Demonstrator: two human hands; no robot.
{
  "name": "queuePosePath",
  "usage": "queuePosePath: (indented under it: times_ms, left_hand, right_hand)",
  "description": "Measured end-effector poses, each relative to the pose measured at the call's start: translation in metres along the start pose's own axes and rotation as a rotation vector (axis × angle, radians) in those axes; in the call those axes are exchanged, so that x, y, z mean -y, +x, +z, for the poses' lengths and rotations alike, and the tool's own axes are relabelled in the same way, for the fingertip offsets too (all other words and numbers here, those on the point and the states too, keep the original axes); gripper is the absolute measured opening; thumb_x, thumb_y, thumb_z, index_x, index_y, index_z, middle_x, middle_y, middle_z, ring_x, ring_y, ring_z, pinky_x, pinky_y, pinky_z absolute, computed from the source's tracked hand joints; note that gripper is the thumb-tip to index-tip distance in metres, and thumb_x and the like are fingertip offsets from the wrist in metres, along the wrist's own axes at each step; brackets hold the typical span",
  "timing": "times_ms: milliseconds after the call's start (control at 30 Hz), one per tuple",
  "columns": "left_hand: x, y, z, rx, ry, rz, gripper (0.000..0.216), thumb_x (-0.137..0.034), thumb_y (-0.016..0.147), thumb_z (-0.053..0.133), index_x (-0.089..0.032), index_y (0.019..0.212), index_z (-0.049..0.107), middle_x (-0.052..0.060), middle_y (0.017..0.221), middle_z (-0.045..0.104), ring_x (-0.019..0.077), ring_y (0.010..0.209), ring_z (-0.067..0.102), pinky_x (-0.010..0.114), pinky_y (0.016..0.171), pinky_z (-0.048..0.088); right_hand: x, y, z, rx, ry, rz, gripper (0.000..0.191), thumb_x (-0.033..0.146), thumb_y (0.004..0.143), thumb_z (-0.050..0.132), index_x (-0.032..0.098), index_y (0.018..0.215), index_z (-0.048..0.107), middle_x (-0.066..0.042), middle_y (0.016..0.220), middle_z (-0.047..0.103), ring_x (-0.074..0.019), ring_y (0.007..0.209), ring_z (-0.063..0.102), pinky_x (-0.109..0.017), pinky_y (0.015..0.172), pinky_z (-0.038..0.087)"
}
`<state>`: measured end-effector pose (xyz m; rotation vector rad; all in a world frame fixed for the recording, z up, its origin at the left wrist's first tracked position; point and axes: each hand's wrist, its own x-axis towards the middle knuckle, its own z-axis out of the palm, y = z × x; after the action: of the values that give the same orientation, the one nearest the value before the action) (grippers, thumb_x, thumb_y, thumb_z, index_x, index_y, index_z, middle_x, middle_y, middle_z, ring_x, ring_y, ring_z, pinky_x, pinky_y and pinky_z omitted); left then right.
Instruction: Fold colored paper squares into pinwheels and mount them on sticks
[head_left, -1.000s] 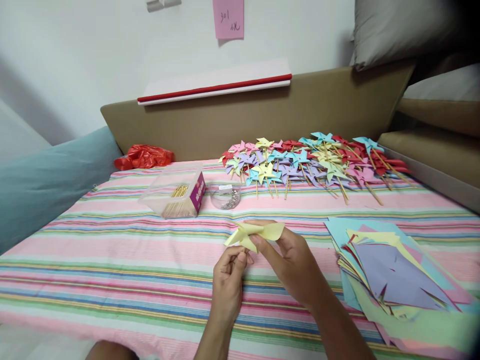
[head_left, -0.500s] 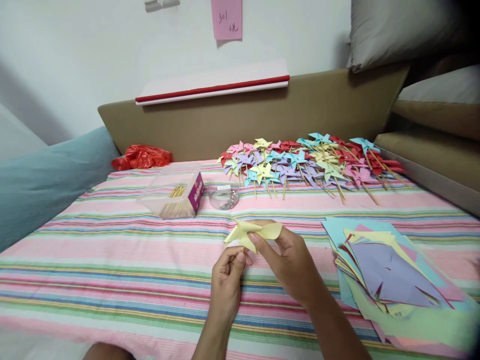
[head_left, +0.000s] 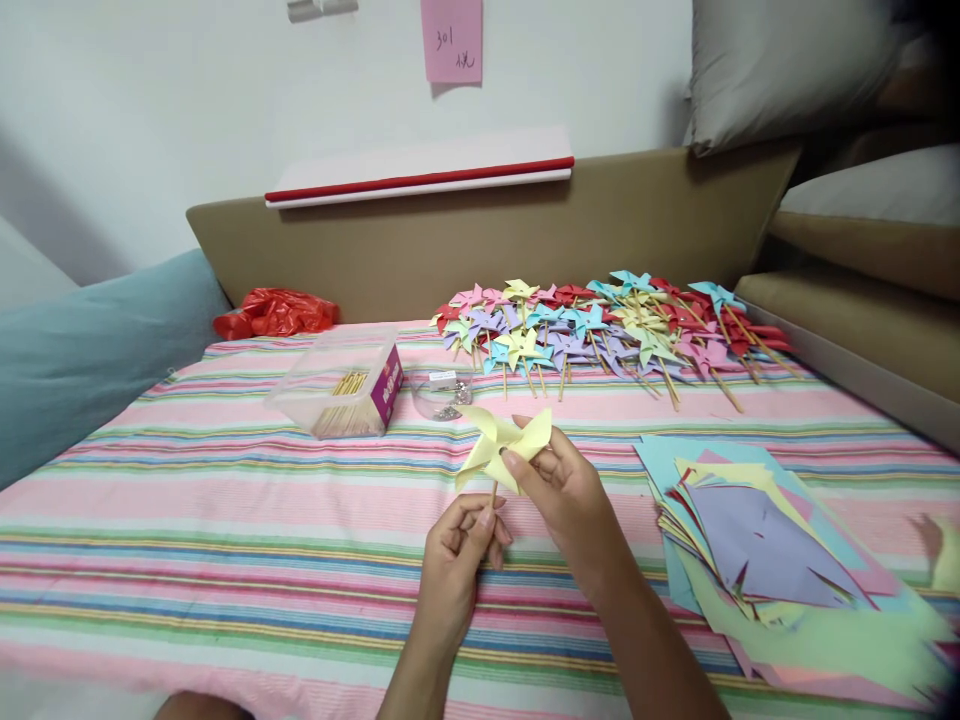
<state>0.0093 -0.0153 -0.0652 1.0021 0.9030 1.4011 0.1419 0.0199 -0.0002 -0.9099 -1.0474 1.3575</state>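
A pale yellow paper pinwheel (head_left: 487, 455) is held up in front of me, its blades facing my view. My left hand (head_left: 461, 545) pinches the thin wooden stick (head_left: 493, 492) just below the blades. With the thumb near the pinwheel's centre and the fingers behind it, my right hand (head_left: 559, 490) grips the paper head. Just beyond the pinwheel stands a round clear dish (head_left: 431, 403) with small shiny metal pieces and a small white box in it.
A clear plastic box (head_left: 300, 395) of wooden sticks stands left of the dish. Finished pinwheels (head_left: 592, 320) lie heaped at the back. Coloured paper sheets (head_left: 772, 545) are stacked at the right. A red plastic bag (head_left: 277, 312) lies at the back left, on the striped cloth (head_left: 225, 540).
The pinwheel head has turned from a tilted, edge-on pose to face me, and its stick now shows. My right thumb has come to its centre. Something pale yellow appears at the right edge.
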Motion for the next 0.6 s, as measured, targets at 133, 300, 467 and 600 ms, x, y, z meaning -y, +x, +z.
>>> queuePosePath:
  times_ms: [133, 300, 467, 600]
  left_hand:
    - [-0.001, 0.001, 0.000, 0.012, 0.014, -0.033, 0.023, -0.038, 0.093, 0.067, -0.016, 0.098, 0.070, 0.002, 0.069, 0.066, 0.0126, 0.061, 0.057, 0.025, 0.063, 0.042]
    - [-0.002, 0.007, 0.004, -0.162, -0.103, -0.019, 0.025, -0.039, 0.085, 0.076, -0.016, 0.094, 0.070, 0.004, 0.079, 0.071, 0.0164, 0.080, 0.064, 0.027, 0.081, 0.047]
    - [-0.002, 0.014, 0.004, -0.246, -0.278, 0.021, 0.025, -0.037, 0.079, 0.082, -0.016, 0.086, 0.070, 0.001, 0.075, 0.068, 0.0130, 0.074, 0.063, 0.023, 0.075, 0.050]
    - [-0.005, 0.017, 0.001, -0.319, -0.307, -0.046, 0.036, -0.037, 0.069, 0.089, -0.016, 0.093, 0.072, 0.005, 0.087, 0.074, 0.0157, 0.084, 0.067, 0.023, 0.079, 0.053]
  right_hand:
    - [-0.004, 0.004, -0.004, -0.067, -0.004, 0.053, 0.058, 0.062, 0.088, 0.060, 0.018, 0.126, 0.055, -0.009, 0.100, 0.078, -0.0257, 0.098, 0.073, -0.035, 0.085, 0.055]
    - [-0.010, -0.003, -0.007, 0.004, -0.663, -0.049, 0.040, 0.051, 0.102, 0.035, 0.023, 0.093, 0.061, -0.004, 0.078, 0.071, -0.0218, 0.074, 0.067, -0.030, 0.065, 0.047]
    - [-0.008, -0.015, 0.000, 0.298, -0.763, -0.107, 0.046, 0.039, 0.103, 0.037, 0.023, 0.065, 0.057, 0.000, 0.060, 0.064, -0.0158, 0.056, 0.059, -0.024, 0.054, 0.041]
    - [-0.003, -0.016, 0.005, 0.351, -0.883, -0.196, 0.043, 0.036, 0.104, 0.039, 0.022, 0.074, 0.067, -0.001, 0.069, 0.073, -0.0166, 0.060, 0.066, -0.024, 0.055, 0.043]
